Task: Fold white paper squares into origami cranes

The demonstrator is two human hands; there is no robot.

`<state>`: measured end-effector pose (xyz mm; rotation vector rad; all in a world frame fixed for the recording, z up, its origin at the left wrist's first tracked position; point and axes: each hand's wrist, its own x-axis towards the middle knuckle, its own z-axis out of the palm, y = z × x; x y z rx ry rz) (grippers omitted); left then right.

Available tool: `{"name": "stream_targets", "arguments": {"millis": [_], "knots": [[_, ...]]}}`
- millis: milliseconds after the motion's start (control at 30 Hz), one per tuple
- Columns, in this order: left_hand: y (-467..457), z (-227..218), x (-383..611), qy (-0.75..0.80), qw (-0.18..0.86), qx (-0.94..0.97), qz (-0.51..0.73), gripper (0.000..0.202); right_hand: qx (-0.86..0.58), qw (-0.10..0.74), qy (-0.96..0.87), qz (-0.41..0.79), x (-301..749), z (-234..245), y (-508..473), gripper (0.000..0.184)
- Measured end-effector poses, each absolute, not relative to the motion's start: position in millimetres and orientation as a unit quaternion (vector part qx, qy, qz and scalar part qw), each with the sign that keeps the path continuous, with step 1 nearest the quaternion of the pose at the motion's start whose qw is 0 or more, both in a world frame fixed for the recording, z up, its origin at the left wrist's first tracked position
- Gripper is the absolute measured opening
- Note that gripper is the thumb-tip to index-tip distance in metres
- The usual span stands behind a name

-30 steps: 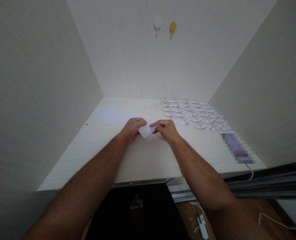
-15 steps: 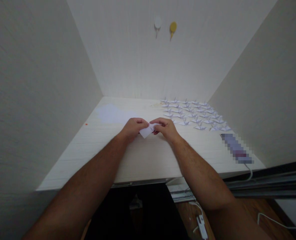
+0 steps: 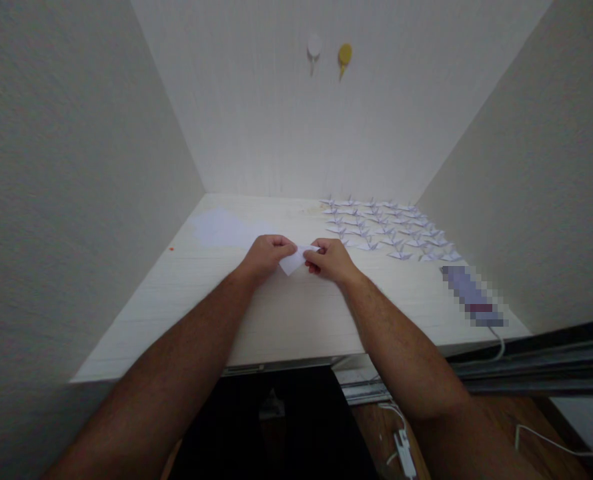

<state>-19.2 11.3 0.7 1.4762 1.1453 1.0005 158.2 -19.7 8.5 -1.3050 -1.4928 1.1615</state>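
Observation:
A small piece of folded white paper [image 3: 291, 261] is held over the middle of the desk, one corner pointing down toward me. My left hand [image 3: 269, 257] pinches its left side, thumb on top. On the right side, my right hand [image 3: 330, 259] grips the paper between thumb and fingers. The fingertips behind the paper are partly hidden. Beyond my right hand, several folded paper cranes [image 3: 387, 230] stand in rows. White paper sheets [image 3: 221, 227] lie behind my left hand.
A blurred-out flat device [image 3: 471, 297] with a white cable [image 3: 499, 347] lies at the desk's right edge. Walls enclose the white desk [image 3: 186, 293] at left, back and right. A white hook [image 3: 314, 47] and a yellow hook [image 3: 345, 55] are on the back wall. A power strip [image 3: 403, 453] lies below.
My right hand's fingers have shifted on the paper, with the thumb slightly further left and the index finger drawn back from the top edge. My left hand stays nearly still, pinching the paper.

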Motion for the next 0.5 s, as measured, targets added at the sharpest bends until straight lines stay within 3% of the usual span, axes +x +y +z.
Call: {"name": "stream_targets", "arguments": {"millis": [500], "knots": [[7.6,5.7,-20.5,0.427,0.525,0.632,0.378,0.026,-0.520,0.400,-0.642,0.397,163.2,5.6,-18.7,0.015]]}}
